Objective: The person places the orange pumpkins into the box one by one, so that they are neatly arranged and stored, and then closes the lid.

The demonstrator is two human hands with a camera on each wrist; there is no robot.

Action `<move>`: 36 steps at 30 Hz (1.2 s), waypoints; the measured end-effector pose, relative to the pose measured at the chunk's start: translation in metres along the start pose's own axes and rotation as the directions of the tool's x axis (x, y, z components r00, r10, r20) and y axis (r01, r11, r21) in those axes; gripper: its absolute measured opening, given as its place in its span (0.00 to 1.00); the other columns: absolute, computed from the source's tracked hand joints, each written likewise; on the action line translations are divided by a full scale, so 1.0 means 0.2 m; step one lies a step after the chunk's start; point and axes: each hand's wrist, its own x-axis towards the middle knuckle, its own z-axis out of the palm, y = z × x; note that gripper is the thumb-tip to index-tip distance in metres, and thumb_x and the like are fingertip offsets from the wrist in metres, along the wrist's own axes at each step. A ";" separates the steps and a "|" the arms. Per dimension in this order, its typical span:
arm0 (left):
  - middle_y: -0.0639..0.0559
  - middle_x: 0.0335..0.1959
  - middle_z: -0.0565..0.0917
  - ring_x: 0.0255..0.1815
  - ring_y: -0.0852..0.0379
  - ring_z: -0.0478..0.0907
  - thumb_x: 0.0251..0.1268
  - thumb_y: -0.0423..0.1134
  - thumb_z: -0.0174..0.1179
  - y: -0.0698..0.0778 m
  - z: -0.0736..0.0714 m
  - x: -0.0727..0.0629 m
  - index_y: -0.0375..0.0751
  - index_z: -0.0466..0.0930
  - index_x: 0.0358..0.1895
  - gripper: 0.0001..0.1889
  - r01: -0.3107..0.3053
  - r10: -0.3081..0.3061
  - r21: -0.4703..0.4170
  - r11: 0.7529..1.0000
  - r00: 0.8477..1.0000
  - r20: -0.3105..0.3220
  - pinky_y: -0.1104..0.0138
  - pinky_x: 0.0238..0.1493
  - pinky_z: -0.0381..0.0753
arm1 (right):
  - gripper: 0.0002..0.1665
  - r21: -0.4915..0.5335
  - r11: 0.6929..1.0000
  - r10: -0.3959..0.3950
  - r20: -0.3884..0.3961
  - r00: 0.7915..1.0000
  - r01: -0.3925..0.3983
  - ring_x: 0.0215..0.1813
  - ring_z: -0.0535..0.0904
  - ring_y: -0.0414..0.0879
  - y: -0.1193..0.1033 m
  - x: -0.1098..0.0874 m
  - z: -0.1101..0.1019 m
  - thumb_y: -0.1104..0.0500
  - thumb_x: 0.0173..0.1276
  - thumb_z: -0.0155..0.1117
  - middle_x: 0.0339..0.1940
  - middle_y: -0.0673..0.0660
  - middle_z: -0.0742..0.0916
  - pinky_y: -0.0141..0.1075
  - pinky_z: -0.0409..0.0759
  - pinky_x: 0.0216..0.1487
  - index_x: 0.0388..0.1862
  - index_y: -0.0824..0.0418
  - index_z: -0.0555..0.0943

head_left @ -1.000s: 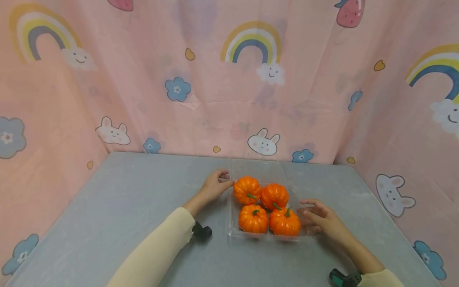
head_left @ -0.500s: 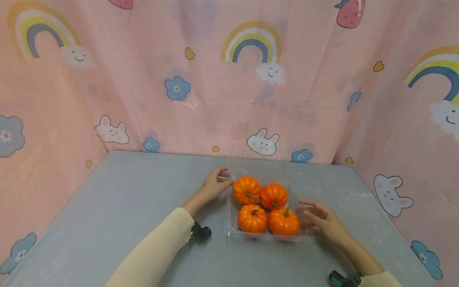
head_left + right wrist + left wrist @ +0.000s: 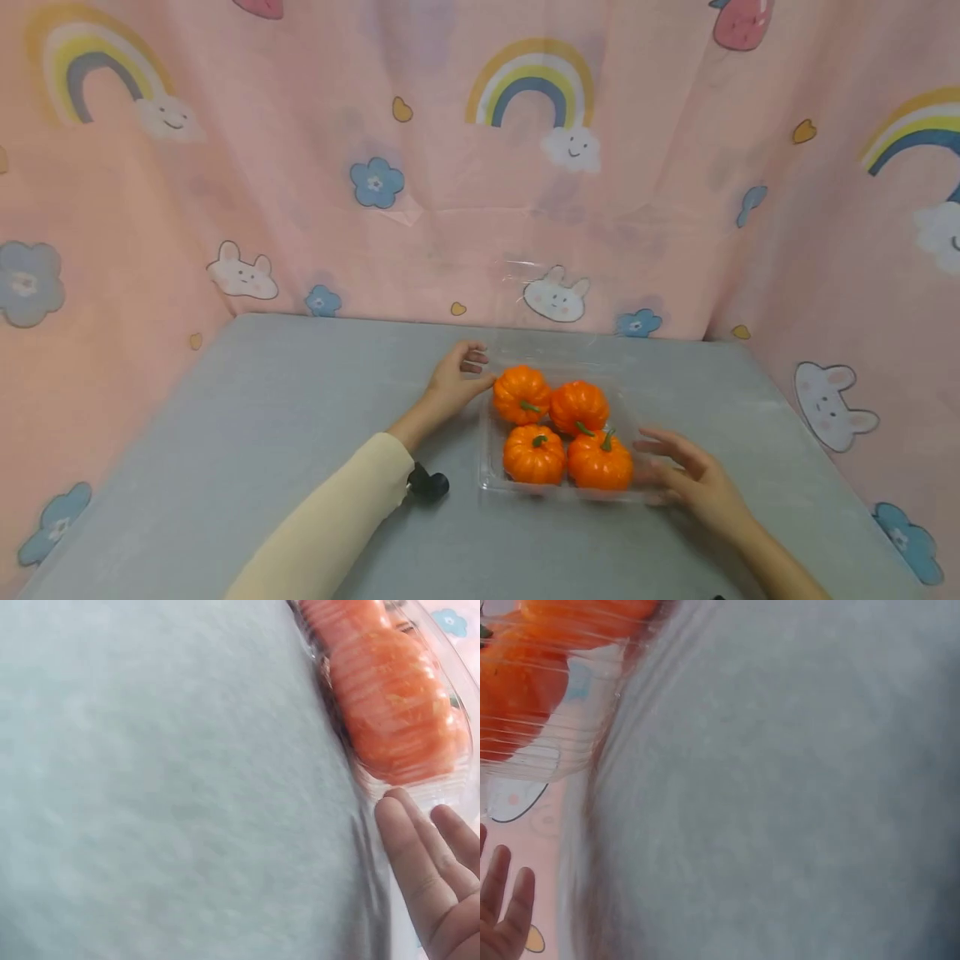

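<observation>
A clear plastic clamshell container (image 3: 492, 487) stands on the grey table, with several small orange pumpkins (image 3: 535, 458) with green stems packed in it. Its see-through lid (image 3: 522, 263) stands raised at the back, faint against the curtain. At the box's back left side is my left hand (image 3: 450, 379), thumb tip right at the wall and the other fingers loosely bent. My right hand (image 3: 697, 482) lies along the right side, fingertips close to the plastic. In the right wrist view its fingers (image 3: 416, 859) are straight, near the ribbed end of the box; pumpkins (image 3: 390, 705) show through.
The grey table (image 3: 315, 400) extends on both sides of the box. A pink curtain (image 3: 300, 167) printed with rainbows, rabbits and flowers hangs behind and at the sides. A black wrist-worn device (image 3: 427, 483) sits at the left sleeve.
The lid's far edge has risen from low over the table's back to higher against the curtain. My right hand has shifted slightly nearer to me; the pumpkins stay in place in the box.
</observation>
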 end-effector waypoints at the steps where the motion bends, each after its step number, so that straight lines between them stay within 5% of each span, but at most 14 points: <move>1: 0.43 0.51 0.81 0.51 0.46 0.79 0.58 0.35 0.67 0.00 0.00 0.00 0.38 0.71 0.57 0.24 -0.016 0.016 0.022 1.000 1.000 -0.001 0.58 0.51 0.82 | 0.27 0.007 1.000 -0.015 -0.001 1.000 0.015 0.45 0.86 0.45 0.01 -0.01 0.01 0.59 0.77 0.48 0.54 0.38 0.82 0.44 0.86 0.39 0.70 0.68 0.61; 12: 0.48 0.47 0.83 0.48 0.50 0.81 0.58 0.40 0.68 -0.02 -0.02 0.01 0.47 0.75 0.49 0.16 -0.139 0.139 0.159 0.977 0.990 0.013 0.58 0.51 0.82 | 0.31 -0.013 0.996 0.086 -0.075 0.994 -0.087 0.45 0.85 0.40 -0.02 -0.03 0.03 0.53 0.73 0.56 0.50 0.31 0.81 0.38 0.86 0.41 0.68 0.67 0.65; 16: 0.50 0.49 0.83 0.49 0.51 0.80 0.62 0.42 0.65 -0.04 -0.06 0.00 0.48 0.79 0.49 0.13 -0.173 0.163 0.195 0.965 0.984 0.065 0.59 0.53 0.81 | 0.27 0.029 0.999 0.021 -0.050 0.999 -0.019 0.45 0.85 0.40 0.00 -0.03 0.03 0.59 0.74 0.54 0.51 0.33 0.83 0.38 0.86 0.41 0.67 0.69 0.66; 20: 0.48 0.51 0.83 0.50 0.50 0.80 0.66 0.37 0.60 -0.03 -0.10 -0.03 0.43 0.80 0.52 0.12 -0.219 0.200 0.195 0.956 0.973 0.115 0.57 0.55 0.80 | 0.22 0.145 0.989 -0.038 0.001 0.999 0.038 0.46 0.85 0.40 0.02 -0.03 0.03 0.63 0.74 0.51 0.52 0.37 0.84 0.38 0.86 0.42 0.66 0.60 0.71; 23: 0.48 0.52 0.82 0.51 0.50 0.79 0.69 0.38 0.56 -0.03 -0.12 -0.05 0.44 0.81 0.53 0.12 -0.222 0.196 0.207 0.953 0.971 0.136 0.57 0.54 0.80 | 0.22 0.193 0.981 -0.038 0.014 0.999 0.034 0.47 0.85 0.40 0.03 -0.04 0.04 0.64 0.75 0.50 0.53 0.38 0.84 0.39 0.85 0.43 0.66 0.55 0.72; 29: 0.52 0.53 0.82 0.54 0.53 0.77 0.75 0.48 0.46 0.00 -0.15 -0.07 0.51 0.82 0.53 0.16 -0.209 0.169 0.265 0.941 0.972 0.164 0.56 0.55 0.78 | 0.26 0.131 0.988 0.083 -0.044 0.996 -0.076 0.47 0.85 0.40 0.00 -0.03 0.05 0.57 0.75 0.52 0.51 0.34 0.84 0.39 0.85 0.44 0.69 0.62 0.66; 32: 0.53 0.51 0.81 0.55 0.55 0.77 0.75 0.50 0.45 0.00 -0.17 -0.07 0.52 0.83 0.51 0.17 -0.226 0.172 0.317 0.921 0.967 0.190 0.56 0.55 0.77 | 0.29 0.123 0.984 0.132 -0.050 0.990 -0.125 0.48 0.84 0.40 -0.01 -0.03 0.06 0.53 0.75 0.52 0.50 0.33 0.83 0.41 0.85 0.46 0.71 0.62 0.64; 36: 0.53 0.49 0.81 0.53 0.53 0.77 0.71 0.52 0.50 0.01 -0.18 -0.08 0.53 0.82 0.51 0.15 -0.264 0.187 0.380 0.886 0.956 0.227 0.57 0.53 0.77 | 0.30 0.175 0.979 0.105 0.018 0.994 -0.107 0.50 0.84 0.40 -0.01 -0.05 0.05 0.51 0.78 0.44 0.52 0.34 0.83 0.44 0.84 0.48 0.74 0.62 0.59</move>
